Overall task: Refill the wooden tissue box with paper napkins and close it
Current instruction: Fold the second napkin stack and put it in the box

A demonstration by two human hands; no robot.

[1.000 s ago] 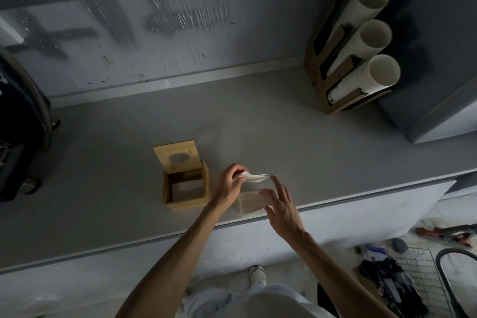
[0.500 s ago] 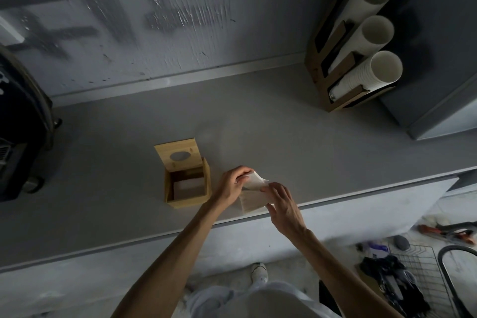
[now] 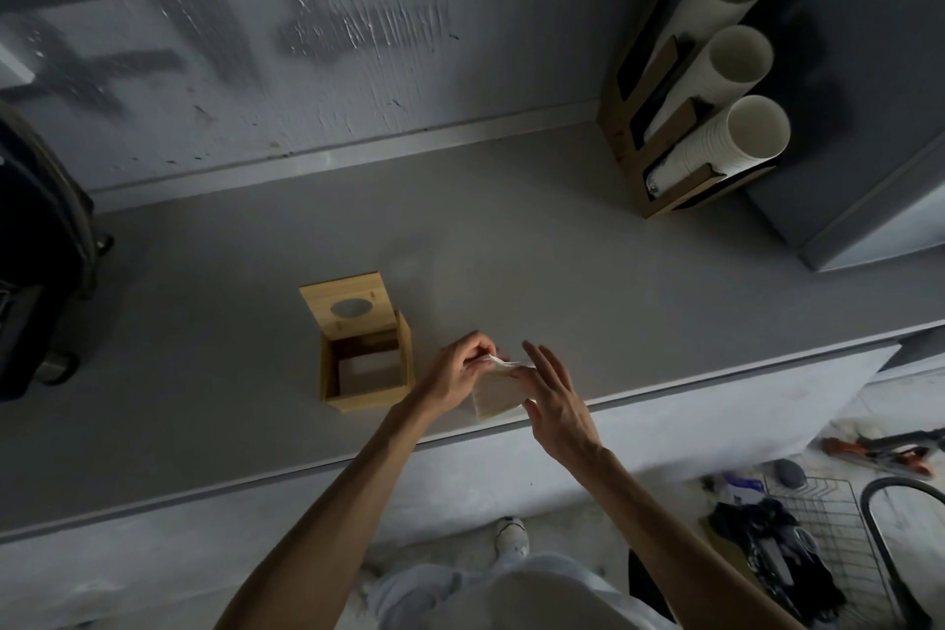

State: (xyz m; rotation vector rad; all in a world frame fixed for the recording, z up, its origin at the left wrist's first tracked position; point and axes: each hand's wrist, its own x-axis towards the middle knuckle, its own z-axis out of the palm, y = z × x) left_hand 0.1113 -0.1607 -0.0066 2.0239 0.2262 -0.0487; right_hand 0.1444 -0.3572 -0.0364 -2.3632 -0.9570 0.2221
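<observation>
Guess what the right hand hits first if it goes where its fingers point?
Probably nothing soon: the right hand points past the white paper napkin over bare grey counter toward the scuffed grey wall.

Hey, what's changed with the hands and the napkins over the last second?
The right hand uncurled its fingers from the pale stack of paper napkins and now holds them straight. The left hand still pinches the stack's top edge. The light wooden tissue box stays open, unmoved.
</observation>
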